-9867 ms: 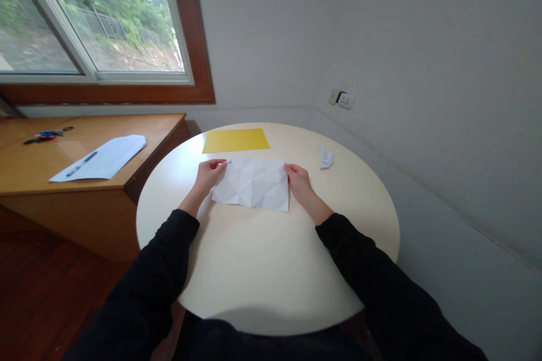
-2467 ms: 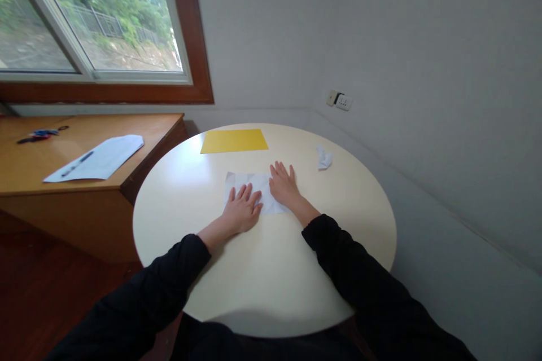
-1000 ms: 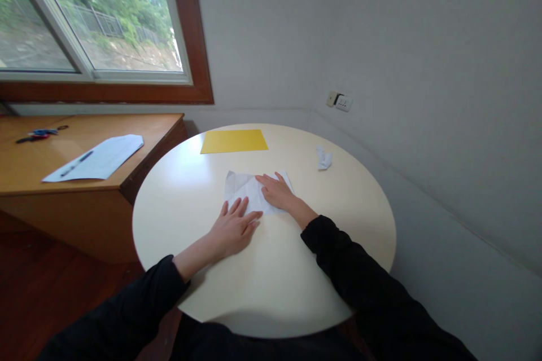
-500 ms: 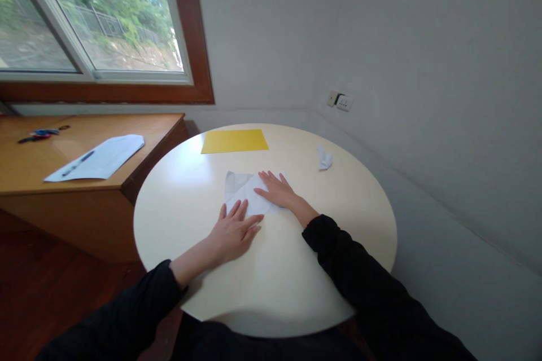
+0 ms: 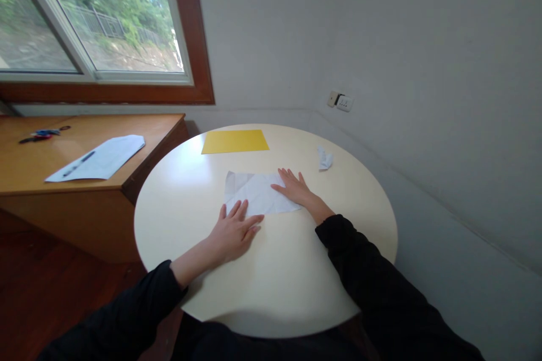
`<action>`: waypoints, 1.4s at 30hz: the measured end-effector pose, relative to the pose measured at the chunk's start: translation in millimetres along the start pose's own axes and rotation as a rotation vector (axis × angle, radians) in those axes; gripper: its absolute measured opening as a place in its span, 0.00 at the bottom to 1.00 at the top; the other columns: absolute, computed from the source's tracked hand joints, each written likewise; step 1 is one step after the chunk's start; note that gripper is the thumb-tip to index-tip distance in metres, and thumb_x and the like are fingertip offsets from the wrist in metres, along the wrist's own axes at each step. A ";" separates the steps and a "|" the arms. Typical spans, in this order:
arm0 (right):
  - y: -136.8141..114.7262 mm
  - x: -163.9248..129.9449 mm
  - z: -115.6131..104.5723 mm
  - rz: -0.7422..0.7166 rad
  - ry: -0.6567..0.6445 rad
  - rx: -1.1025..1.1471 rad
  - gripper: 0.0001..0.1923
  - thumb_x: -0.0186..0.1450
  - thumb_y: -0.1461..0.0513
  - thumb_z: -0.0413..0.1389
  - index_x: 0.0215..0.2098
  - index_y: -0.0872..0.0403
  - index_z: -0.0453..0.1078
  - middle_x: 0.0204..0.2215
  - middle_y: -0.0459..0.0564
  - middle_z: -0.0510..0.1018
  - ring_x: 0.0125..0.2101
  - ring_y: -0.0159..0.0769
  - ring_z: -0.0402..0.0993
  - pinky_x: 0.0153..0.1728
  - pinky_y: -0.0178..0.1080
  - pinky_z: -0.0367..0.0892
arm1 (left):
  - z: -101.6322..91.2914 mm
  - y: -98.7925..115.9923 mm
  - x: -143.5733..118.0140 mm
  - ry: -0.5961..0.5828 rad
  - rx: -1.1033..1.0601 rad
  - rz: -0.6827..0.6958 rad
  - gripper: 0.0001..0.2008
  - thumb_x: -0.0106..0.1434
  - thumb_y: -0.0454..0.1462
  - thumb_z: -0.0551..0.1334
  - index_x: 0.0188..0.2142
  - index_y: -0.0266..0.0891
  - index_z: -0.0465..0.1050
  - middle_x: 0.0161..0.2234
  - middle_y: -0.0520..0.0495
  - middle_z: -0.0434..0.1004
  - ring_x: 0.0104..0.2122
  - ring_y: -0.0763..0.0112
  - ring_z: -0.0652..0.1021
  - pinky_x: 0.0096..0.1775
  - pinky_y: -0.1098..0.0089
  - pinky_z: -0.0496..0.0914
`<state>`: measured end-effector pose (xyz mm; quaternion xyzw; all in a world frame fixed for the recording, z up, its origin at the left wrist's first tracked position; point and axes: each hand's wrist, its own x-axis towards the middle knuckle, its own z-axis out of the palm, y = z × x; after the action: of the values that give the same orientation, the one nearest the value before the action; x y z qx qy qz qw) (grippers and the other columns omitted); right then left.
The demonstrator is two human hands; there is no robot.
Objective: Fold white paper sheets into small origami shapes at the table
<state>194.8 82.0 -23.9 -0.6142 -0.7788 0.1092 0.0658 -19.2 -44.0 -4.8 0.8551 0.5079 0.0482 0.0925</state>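
Head view: my left hand point(image 5: 232, 230) lies flat with fingers spread, grasping nothing, fingertips on the near edge of the creased white paper point(image 5: 258, 193) at the middle of the round table point(image 5: 271, 271). My right hand point(image 5: 296, 188), also flat and unclenched, has slid rightward over half a second, smoothing the sheet flatter. The yellow sheet point(image 5: 235, 141) lies beyond, untouched.

The right hand point(image 5: 296, 190) covers the right end of the white paper point(image 5: 254, 194), and the left hand point(image 5: 232, 230) hides part of its near edge. The round table point(image 5: 190, 203) has its near rim behind dark sleeves. The small things on the wooden desk point(image 5: 25, 163) are too small to tell.
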 end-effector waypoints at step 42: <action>23.0 -11.2 -0.4 0.068 0.050 -0.052 0.26 0.66 0.60 0.32 0.61 0.56 0.47 0.63 0.51 0.48 0.62 0.39 0.41 0.59 0.51 0.38 | 6.5 -6.4 -0.9 0.011 -0.020 -0.001 0.22 0.65 0.47 0.40 0.56 0.51 0.59 0.63 0.41 0.45 0.61 0.50 0.47 0.55 0.43 0.43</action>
<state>219.1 76.3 -28.9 -0.6442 -0.7583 0.0754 0.0655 -24.0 -42.6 -12.4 0.8537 0.5082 0.0579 0.0982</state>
